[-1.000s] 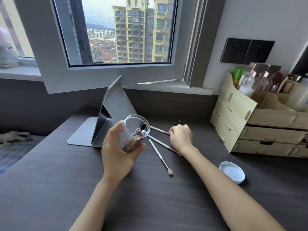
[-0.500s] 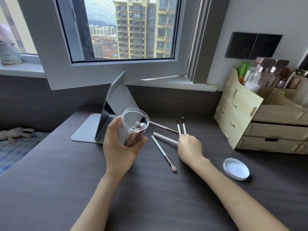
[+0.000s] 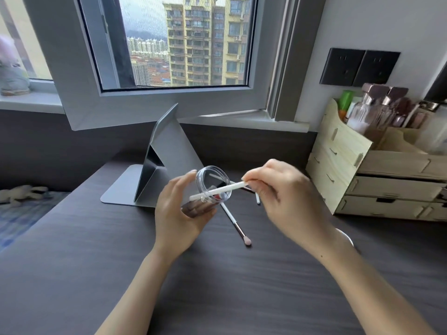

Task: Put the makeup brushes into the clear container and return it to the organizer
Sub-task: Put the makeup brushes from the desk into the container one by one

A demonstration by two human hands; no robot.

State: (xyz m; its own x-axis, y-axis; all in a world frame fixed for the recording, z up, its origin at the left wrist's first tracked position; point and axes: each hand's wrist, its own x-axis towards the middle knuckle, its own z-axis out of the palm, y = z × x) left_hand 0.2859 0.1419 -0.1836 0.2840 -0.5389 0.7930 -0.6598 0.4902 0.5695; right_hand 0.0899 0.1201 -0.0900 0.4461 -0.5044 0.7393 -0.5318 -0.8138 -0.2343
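My left hand (image 3: 177, 213) holds the clear container (image 3: 210, 189) tilted above the dark desk, its open mouth facing up and right; brushes with brown ferrules lie inside. My right hand (image 3: 283, 201) pinches a white-handled makeup brush (image 3: 222, 189) whose far end crosses the container's mouth. On the desk below lies a white brush with a pink tip (image 3: 235, 224). Another brush (image 3: 257, 198) shows partly under my right hand. The wooden organizer (image 3: 343, 163) stands at the right.
A folded grey mirror stand (image 3: 159, 175) sits just behind the container. The white lid (image 3: 347, 236) lies mostly hidden behind my right forearm. Bottles (image 3: 372, 110) fill the organizer's top. An open window sash (image 3: 169, 102) overhangs the desk's back.
My right hand has picked a white brush up off the desk and carried it left to the container's mouth. My left hand still holds the container, a little lower.
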